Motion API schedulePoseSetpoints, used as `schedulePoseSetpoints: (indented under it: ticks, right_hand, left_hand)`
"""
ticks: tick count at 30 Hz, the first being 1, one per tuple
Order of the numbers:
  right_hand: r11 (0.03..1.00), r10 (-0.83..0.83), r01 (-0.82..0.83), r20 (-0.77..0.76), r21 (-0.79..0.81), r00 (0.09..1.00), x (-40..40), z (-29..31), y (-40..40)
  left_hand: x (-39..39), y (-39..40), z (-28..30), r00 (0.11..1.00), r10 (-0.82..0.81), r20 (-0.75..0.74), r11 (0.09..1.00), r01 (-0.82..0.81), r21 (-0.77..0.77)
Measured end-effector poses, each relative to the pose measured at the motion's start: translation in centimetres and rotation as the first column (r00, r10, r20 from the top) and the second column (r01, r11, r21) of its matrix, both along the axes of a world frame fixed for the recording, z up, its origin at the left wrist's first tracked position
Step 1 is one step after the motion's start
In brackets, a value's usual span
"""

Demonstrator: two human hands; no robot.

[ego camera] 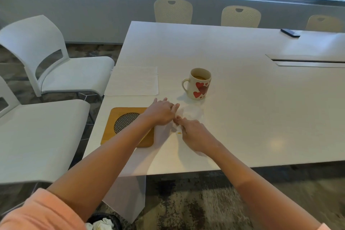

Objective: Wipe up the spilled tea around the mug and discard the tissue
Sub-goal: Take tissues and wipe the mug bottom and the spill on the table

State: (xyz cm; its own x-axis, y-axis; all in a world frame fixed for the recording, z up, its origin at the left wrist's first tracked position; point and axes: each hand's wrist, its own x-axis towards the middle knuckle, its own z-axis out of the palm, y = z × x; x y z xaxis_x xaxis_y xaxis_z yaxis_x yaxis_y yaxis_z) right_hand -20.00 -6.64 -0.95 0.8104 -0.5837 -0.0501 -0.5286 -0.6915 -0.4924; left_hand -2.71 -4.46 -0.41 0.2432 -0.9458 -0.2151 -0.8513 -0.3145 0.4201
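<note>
A white mug (199, 84) with red hearts stands on the white table (252, 117), holding tea. Just in front of it lies a crumpled white tissue (192, 113). My left hand (161, 113) pinches the tissue's left side, and my right hand (194, 135) pinches its near edge. A small amber drop of tea (179, 132) sits on the table beside my right hand. Part of the tissue is hidden under both hands.
A wooden trivet (119, 127) with a metal mesh centre lies left of my hands. A folded white napkin (133, 81) lies behind it. A dark phone (290, 33) is far right. A bin (104, 223) with crumpled tissues stands on the floor below. White chairs (46, 65) stand left.
</note>
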Motion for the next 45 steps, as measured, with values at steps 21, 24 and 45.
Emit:
schedulePoseSetpoints:
  ticks: [21, 24, 45]
  right_hand:
    - [0.943, 0.324, -0.319, -0.043, 0.098, 0.945, -3.8, -1.1, -1.0]
    - [0.932, 0.347, -0.341, -0.026, 0.126, 0.938, -4.2, -1.0, -1.7]
    - [0.903, 0.278, -0.328, 0.205, 0.278, 0.939, -8.7, 0.2, -5.0]
  left_hand:
    - [0.4, 0.1, 0.1, 0.986, 0.032, 0.165, 0.999, -0.036, 0.022]
    - [0.3, -0.2, 0.2, 0.981, 0.037, 0.188, 0.999, -0.041, 0.019]
    - [0.9, -0.3, 0.3, 0.988, 0.101, 0.119, 0.995, -0.097, -0.038]
